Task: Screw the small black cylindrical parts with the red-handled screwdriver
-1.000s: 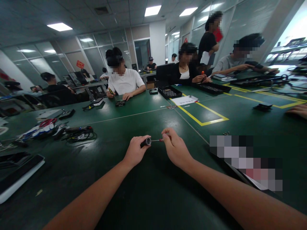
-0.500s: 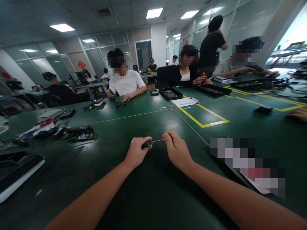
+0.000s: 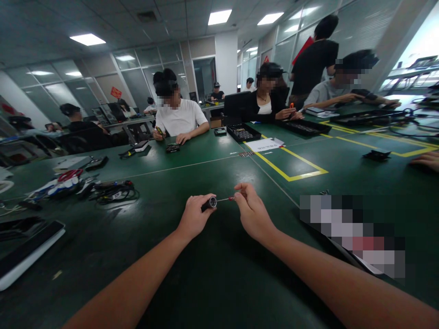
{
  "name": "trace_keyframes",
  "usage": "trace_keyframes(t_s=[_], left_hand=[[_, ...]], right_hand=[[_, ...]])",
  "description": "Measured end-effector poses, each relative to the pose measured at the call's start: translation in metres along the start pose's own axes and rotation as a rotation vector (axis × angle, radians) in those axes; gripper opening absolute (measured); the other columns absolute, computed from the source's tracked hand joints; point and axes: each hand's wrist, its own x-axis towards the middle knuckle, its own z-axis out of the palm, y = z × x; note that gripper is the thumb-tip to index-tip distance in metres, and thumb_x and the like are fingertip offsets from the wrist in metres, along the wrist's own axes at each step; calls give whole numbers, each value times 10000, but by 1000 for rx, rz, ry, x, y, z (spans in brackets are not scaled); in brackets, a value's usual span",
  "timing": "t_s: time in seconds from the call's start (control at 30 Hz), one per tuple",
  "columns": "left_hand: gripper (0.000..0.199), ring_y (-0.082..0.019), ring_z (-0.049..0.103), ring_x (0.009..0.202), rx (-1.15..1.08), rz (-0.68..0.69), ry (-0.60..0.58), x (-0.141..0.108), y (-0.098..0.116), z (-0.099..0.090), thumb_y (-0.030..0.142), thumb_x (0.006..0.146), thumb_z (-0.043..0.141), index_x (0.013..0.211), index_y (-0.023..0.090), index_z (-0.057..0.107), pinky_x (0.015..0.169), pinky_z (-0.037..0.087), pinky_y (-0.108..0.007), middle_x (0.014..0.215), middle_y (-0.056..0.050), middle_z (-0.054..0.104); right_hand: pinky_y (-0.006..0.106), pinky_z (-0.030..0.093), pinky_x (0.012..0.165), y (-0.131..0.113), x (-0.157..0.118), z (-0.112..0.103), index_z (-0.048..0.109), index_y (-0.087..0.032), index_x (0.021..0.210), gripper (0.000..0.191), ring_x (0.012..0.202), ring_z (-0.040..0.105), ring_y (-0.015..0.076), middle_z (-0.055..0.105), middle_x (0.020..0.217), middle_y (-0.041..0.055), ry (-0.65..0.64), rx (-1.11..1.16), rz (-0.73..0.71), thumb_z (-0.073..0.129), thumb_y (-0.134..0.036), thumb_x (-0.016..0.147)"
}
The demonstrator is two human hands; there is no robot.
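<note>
My left hand [image 3: 194,218] is closed round a short black cylinder [image 3: 211,202], whose round, metallic-looking end faces up and right. My right hand [image 3: 253,211] pinches the red handle of a thin screwdriver [image 3: 231,198] between thumb and fingers. The screwdriver's metal shaft points left and reaches the side of the cylinder near its end. Whether the tip sits in the cylinder is too small to tell. Both hands are just above the green table [image 3: 219,274].
Tangled cables [image 3: 115,192] and a black-and-white device [image 3: 32,251] lie at left. A blurred-out flat item [image 3: 356,237] is beside my right forearm. Black trays [image 3: 243,133], a white paper [image 3: 264,145] and seated people are across the table.
The fingers of my right hand have lifted and spread slightly, with the thumb still at the red handle. Behind the table, a standing person has moved right.
</note>
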Motion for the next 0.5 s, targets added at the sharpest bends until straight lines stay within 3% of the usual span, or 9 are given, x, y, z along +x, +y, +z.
trace_keyframes(t_s=[0.2,0.37,0.5], left_hand=[[324,-262,595,1091,46,33,-23,-1,1,1,192,902,694,1213,279,668,1053,390,-497,1151,-30,698],[310,-254,575,1191,144,70,-25,-2,3,-3,188,932,647,1209,325,665,1198,193,-598,1206,-12,688],[302,-252,566,1209,145,22,-16,-2,-1,-4,220,941,643,1224,323,655,1193,210,-610,1221,-10,683]], right_hand=[[368,470,755,5,6,6,616,-223,927,228,773,618,208,674,836,35,68,244,61,550,-441,922],[332,480,598,17,16,11,597,-224,768,249,589,533,166,565,658,-6,190,666,472,617,-458,850],[313,486,612,19,18,10,610,-223,800,209,626,540,158,585,696,-6,257,663,437,644,-426,839]])
